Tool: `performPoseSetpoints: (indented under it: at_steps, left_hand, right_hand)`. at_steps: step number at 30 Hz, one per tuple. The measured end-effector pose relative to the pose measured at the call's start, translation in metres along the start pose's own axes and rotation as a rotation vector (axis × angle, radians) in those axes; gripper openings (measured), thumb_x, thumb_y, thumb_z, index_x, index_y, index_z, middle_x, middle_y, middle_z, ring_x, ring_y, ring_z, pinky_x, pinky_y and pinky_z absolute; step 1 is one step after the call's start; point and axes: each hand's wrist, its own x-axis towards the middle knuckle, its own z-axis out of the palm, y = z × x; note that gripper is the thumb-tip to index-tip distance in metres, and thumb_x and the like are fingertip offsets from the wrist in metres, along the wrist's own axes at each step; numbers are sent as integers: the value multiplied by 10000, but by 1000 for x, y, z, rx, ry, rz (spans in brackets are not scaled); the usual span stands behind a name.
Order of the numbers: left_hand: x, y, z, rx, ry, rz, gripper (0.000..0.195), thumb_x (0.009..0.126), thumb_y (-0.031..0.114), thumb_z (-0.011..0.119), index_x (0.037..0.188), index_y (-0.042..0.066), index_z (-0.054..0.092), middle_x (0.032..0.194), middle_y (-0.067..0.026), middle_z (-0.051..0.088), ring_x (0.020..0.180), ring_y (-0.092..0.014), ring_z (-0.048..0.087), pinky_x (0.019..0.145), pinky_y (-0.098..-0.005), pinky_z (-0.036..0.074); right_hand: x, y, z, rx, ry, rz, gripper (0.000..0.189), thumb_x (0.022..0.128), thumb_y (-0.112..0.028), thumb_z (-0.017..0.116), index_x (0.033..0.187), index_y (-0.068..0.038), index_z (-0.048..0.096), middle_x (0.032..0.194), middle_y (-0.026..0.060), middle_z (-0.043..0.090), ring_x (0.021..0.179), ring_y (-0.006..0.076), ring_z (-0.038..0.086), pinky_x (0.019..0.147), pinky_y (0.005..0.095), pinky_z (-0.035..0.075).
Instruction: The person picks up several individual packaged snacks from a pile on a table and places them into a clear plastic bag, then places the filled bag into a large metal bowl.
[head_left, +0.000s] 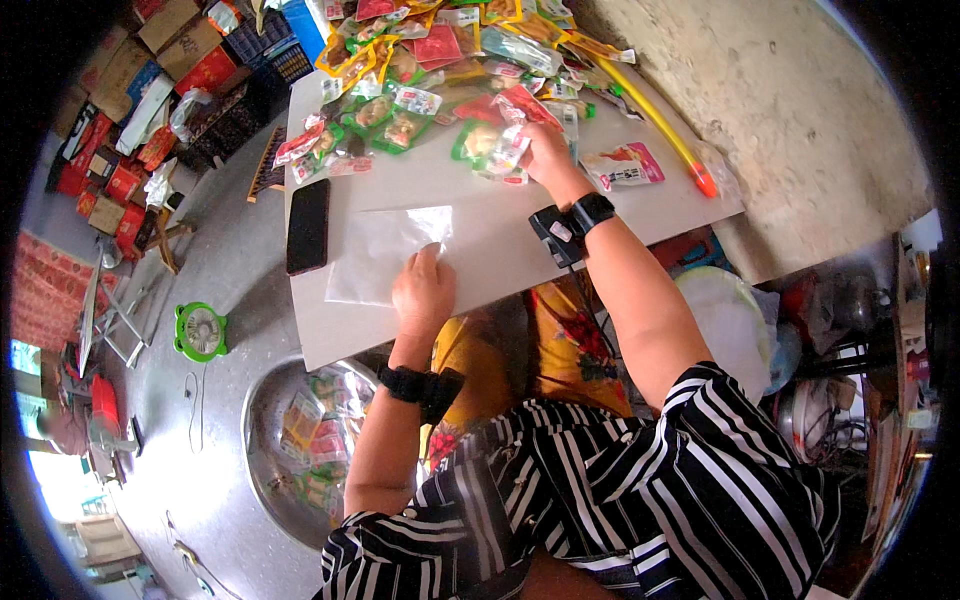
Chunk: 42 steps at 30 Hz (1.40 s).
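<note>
My left hand (425, 286) is curled over the near right part of a clear plastic bag (364, 251), which lies flat on the table; its fingertips are partly hidden. Farther forward, my right hand (549, 156) grips several small sealed food packets by their ends. Among them are a green-edged packet (478, 142) with pale food inside and a red packet (531, 105). Beyond both hands spreads a pile of similar packets (431, 71) in green, yellow and red. A pink and white packet (624, 165) lies alone to the right of my right hand.
A black phone (308, 226) lies by the left table edge (304, 330). Along the wall side runs a yellow tube with an orange tip (649, 105). A round metal basin (262, 480) of packets stands below left, with a green fan (201, 332) on the floor beyond.
</note>
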Motion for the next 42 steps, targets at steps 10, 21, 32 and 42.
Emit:
performPoseSetpoints:
  at_steps: [10, 21, 32, 42]
  left_hand:
    - [-1, 0, -2, -3, 11, -26, 220, 724, 128, 439, 909, 66, 541, 816, -142, 562, 718, -330, 533, 631, -411, 429]
    - [-2, -1, -3, -23, 41, 34, 225, 722, 122, 444, 919, 63, 536, 822, -144, 562, 735, -325, 532, 629, -404, 431]
    - [-1, -3, -2, 10, 38, 54, 219, 721, 130, 443, 907, 64, 539, 795, -142, 556, 712, -327, 529, 621, -412, 427]
    - [0, -1, -1, 64, -40, 37, 216, 710, 138, 449, 893, 70, 542, 758, -138, 558, 702, -319, 529, 642, -413, 419]
  right_hand:
    - [-34, -41, -3, 352, 55, 199, 229, 785, -102, 462, 999, -19, 477, 970, 112, 532, 887, 242, 524, 779, 424, 423]
    - [-150, -81, 38, -1438, -880, -373, 134, 769, -156, 521, 804, -28, 500, 883, 115, 526, 887, 261, 507, 737, 312, 392]
    - [-140, -63, 9, -1656, -117, -27, 496, 694, -380, 580, 1018, -21, 474, 1119, 174, 440, 1070, 297, 391, 846, 445, 310]
    - [-151, -38, 22, -1422, -81, -182, 243, 628, -201, 631, 782, -45, 525, 933, 122, 506, 893, 286, 466, 740, 415, 343]
